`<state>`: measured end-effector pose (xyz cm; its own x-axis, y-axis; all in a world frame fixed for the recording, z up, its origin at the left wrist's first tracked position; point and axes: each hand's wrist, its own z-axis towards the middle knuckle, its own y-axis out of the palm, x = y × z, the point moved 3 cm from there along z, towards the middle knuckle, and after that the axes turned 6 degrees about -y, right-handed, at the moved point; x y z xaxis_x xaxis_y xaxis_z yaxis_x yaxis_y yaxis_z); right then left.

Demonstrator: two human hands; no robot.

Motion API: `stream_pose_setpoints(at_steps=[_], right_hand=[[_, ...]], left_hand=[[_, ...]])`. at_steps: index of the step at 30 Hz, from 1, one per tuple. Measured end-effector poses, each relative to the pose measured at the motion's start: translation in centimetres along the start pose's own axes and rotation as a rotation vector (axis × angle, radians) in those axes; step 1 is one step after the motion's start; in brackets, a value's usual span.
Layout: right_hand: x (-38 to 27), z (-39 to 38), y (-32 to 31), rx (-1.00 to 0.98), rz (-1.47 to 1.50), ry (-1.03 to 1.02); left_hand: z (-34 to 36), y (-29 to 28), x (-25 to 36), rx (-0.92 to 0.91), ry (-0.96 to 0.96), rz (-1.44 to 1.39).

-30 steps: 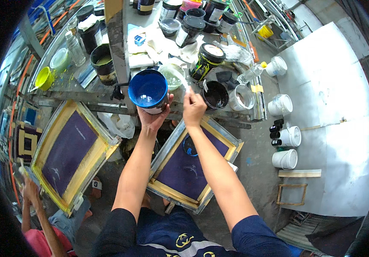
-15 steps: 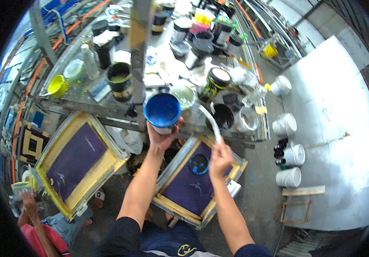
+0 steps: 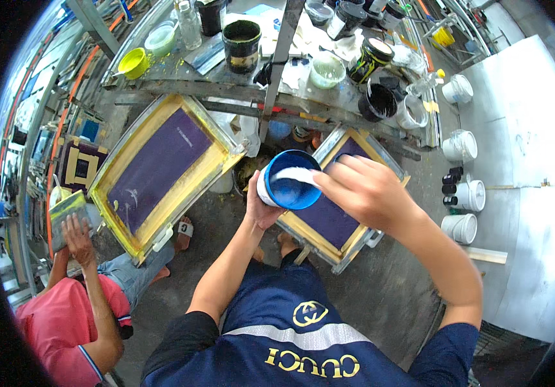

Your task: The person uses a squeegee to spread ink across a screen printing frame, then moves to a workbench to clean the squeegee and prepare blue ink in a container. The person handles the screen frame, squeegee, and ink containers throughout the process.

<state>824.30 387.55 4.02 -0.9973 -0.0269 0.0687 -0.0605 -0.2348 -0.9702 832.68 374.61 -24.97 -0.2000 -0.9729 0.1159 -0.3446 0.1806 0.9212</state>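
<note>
My left hand (image 3: 259, 203) grips a blue tub (image 3: 289, 195) with a pale label on its side, tilted slightly, its inside coated blue. My right hand (image 3: 361, 187) pinches a white curved spatula (image 3: 293, 173), whose end is inside the tub, and is slightly blurred. Beneath both hands lies a purple screen (image 3: 329, 229) in a taped, yellow-edged frame, partly covered by the tub and my hand.
Another framed screen (image 3: 151, 174) stands at left, beside a co-worker in a red shirt (image 3: 58, 329), whose hands hold a smeared flat object (image 3: 64, 213). A grimy bench (image 3: 206, 87) ahead holds several ink containers. White buckets (image 3: 459, 229) line the right side beside large pale sheets (image 3: 522, 161).
My left hand has brought the blue tub down from the bench edge toward my body. My right hand has swung the spatula from beside the tub into it. The view has shifted.
</note>
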Motion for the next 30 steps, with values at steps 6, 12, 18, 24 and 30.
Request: stream_pose_setpoints(at_steps=[6,12,18,24,30], right_hand=[[-4.1,4.1,5.6,-0.300,0.355,0.023],[-7.6,4.1,8.1,-0.414,0.286,-0.043],[-8.0,4.9,10.3,-0.397,0.288,-0.002],[-7.6,5.3,11.7,-0.256,0.320,0.093],[-7.9,4.9,12.0,-0.141,0.341,0.138]], left_hand=[[-6.0,-2.9,-0.2,0.089,-0.032,-0.050],[-9.7,-4.6,0.2,0.059,0.000,-0.062],[-11.2,-7.1,0.3,0.161,-0.005,0.003],[-11.5,-8.2,0.2,0.179,0.004,-0.022],[-12.2,-7.9,0.6,0.138,-0.004,-0.033]])
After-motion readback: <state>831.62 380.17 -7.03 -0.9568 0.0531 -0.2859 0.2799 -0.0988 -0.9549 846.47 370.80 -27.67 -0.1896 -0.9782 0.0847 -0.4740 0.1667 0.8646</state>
